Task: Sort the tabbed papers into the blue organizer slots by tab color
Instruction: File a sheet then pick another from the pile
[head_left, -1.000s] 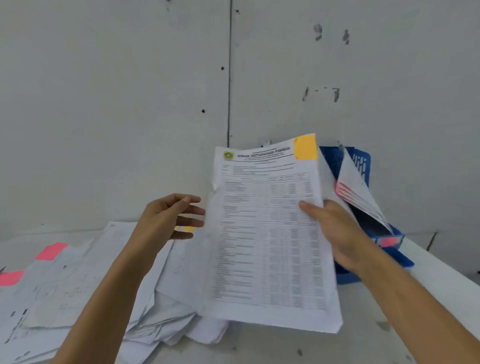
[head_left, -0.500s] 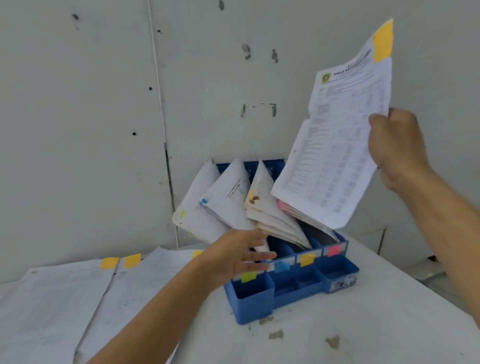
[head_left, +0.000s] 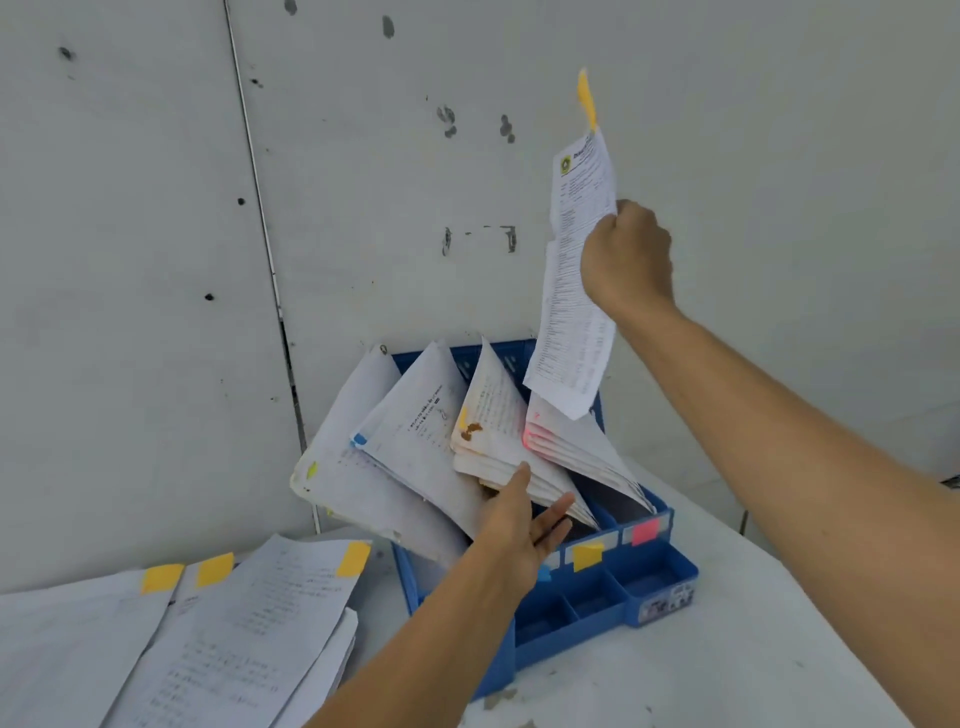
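Note:
My right hand (head_left: 626, 257) grips a printed sheet with an orange tab (head_left: 574, 291), held upright above the right side of the blue organizer (head_left: 602, 613). The sheet's lower corner hangs over the pink-tabbed stack (head_left: 576, 447). My left hand (head_left: 519, 530) reaches in with straight fingers that press against the orange-tabbed stack (head_left: 493, 441). Beside that stack lean a blue-tabbed stack (head_left: 415, 441) and a yellow-green-tabbed stack (head_left: 343, 467). Orange and pink labels mark the slot fronts.
A loose pile of orange-tabbed papers (head_left: 208, 639) lies on the white table (head_left: 727, 649) at the left. The grey wall (head_left: 156, 260) stands right behind the organizer. Small open compartments run along the organizer's front.
My right hand swung the orange-tabbed sheet from flat in front of me up and over the organizer, turning it edge-on. My left hand moved from the pile into the organizer's stacks.

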